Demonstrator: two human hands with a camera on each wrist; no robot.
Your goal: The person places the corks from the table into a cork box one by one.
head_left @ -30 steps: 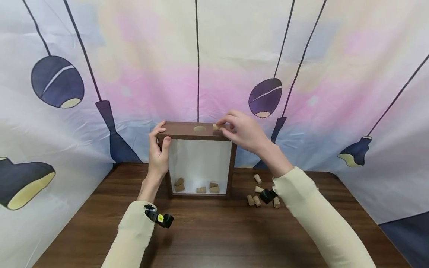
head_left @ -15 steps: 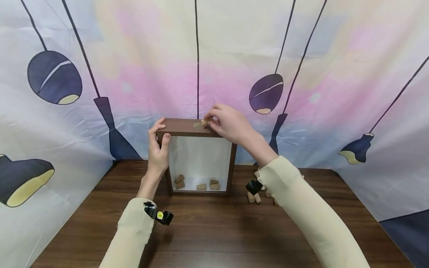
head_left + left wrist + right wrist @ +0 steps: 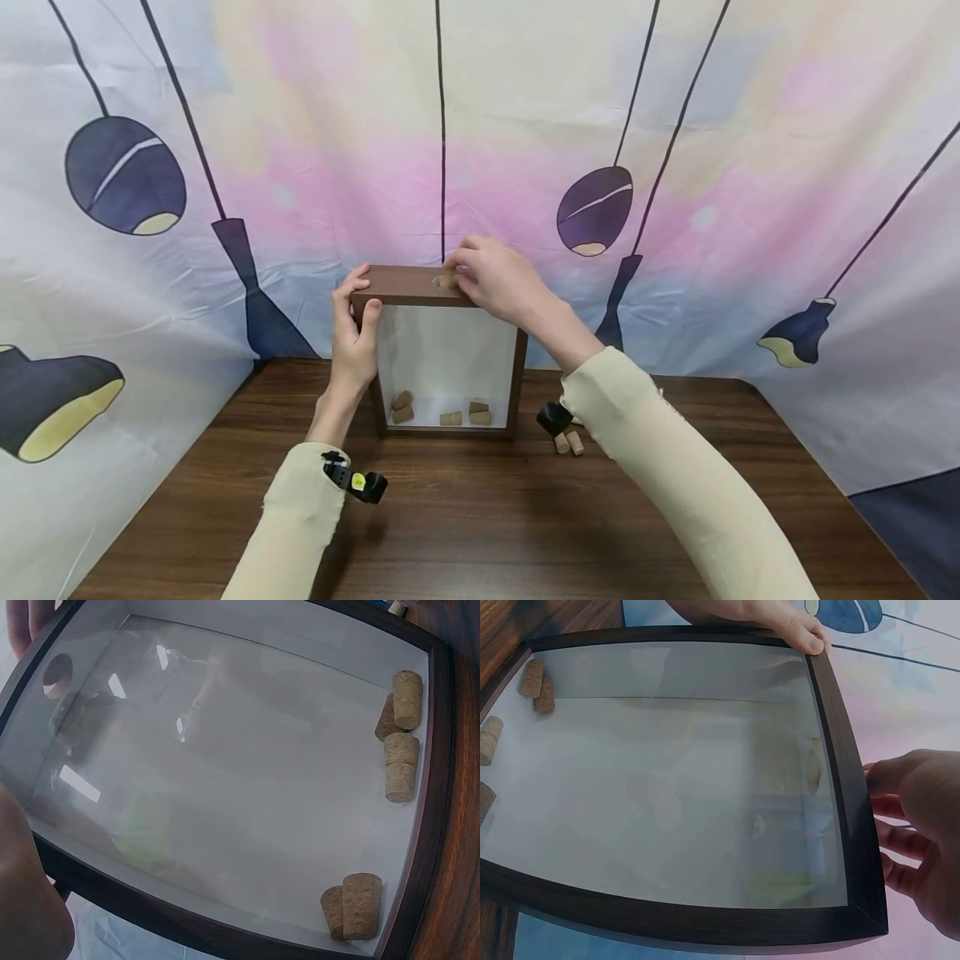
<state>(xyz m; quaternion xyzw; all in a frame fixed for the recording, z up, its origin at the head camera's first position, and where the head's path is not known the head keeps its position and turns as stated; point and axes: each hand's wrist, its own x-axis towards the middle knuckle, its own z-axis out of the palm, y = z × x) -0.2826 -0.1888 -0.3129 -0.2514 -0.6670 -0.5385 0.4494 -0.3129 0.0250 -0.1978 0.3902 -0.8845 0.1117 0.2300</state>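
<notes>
A brown wooden shadow box [image 3: 397, 286] with a clear front and white back stands upright on the table. Its top left corner is gripped by my left hand [image 3: 355, 346], thumb in front and fingers over the far side. Above the round hole [image 3: 58, 676] in the box's top, my right hand [image 3: 501, 282] pinches a wine cork [image 3: 447, 278], mostly covered by the fingers. Inside, several tapered corks [image 3: 361, 906] lie along the bottom, some stacked on each other. In the right wrist view, the right hand's fingers curl beside the top edge; the cork is hidden there.
On the dark wooden table [image 3: 450, 517], loose corks [image 3: 568, 442] lie right of the box, partly hidden by the right sleeve [image 3: 637, 425] and wrist camera. A printed cloth [image 3: 337, 167] hangs close behind the box.
My right hand has carried the cork leftward along the box's top, from its right part to the hole. The left hand keeps its grip, and the corks inside lie the same.
</notes>
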